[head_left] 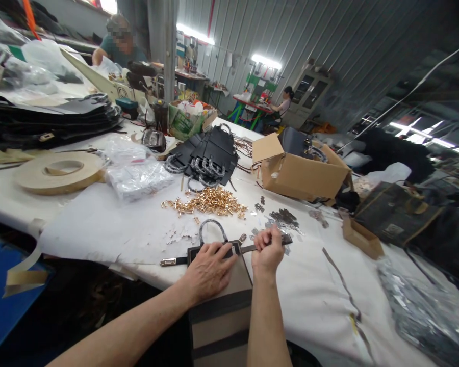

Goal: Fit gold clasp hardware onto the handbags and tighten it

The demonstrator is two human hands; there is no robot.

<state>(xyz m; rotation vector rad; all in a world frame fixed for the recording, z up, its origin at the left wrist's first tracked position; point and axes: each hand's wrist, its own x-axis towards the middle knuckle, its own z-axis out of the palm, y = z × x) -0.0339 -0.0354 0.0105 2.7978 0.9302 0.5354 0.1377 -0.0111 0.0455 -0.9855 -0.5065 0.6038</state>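
My left hand (211,270) lies flat, fingers stretched out, on the top of a beige and dark bag piece (222,329) at the table's front edge. A grey patterned loop handle (210,223) stands up from that piece. On its left side, a dark strap carries a gold metal fitting (168,262). My right hand (268,251) is closed around the dark strap (248,248) on the right side, whose end sticks out past the fist. A small metal fitting (242,238) shows beside the strap's base.
Beyond my hands lies a heap of gold metal fittings (214,200), with dark metal plates (286,217) to its right. Black handled pieces (210,153), a cardboard box (302,173) and a tape roll (59,172) rest on the table. A person (122,46) sits at the back left.
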